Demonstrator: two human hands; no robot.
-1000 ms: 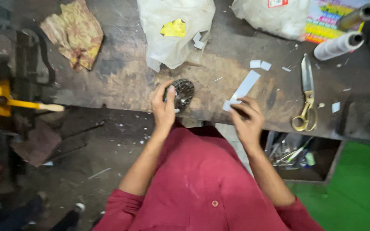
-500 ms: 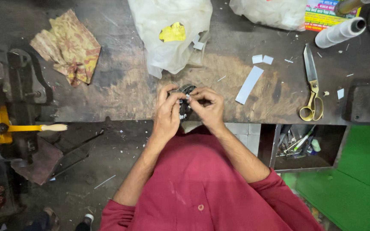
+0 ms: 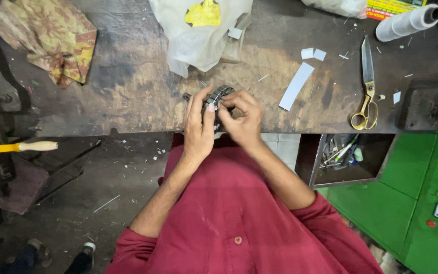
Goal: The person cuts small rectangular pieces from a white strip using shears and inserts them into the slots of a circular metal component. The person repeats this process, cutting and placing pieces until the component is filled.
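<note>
While my fingertips point(image 3: 210, 107) are pinching it from both sides, the round slotted metal core point(image 3: 219, 95) is sitting at the near edge of the workbench point(image 3: 128, 91), its axis pointing roughly up at the camera. My left hand point(image 3: 198, 127) and right hand point(image 3: 242, 119) are both curling closed around it. One core, one pair of scissors point(image 3: 366, 86), one long paper strip point(image 3: 296, 86) and two small paper squares point(image 3: 313, 54) are lying there. Against half a second ago, my hands are gripping just as before.

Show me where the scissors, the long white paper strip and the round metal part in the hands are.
scissors point(image 3: 366, 86): head view, on the blades near the pivot.
long white paper strip point(image 3: 296, 86): head view, on its middle.
round metal part point(image 3: 219, 94): head view, on its ribbed rim.
</note>
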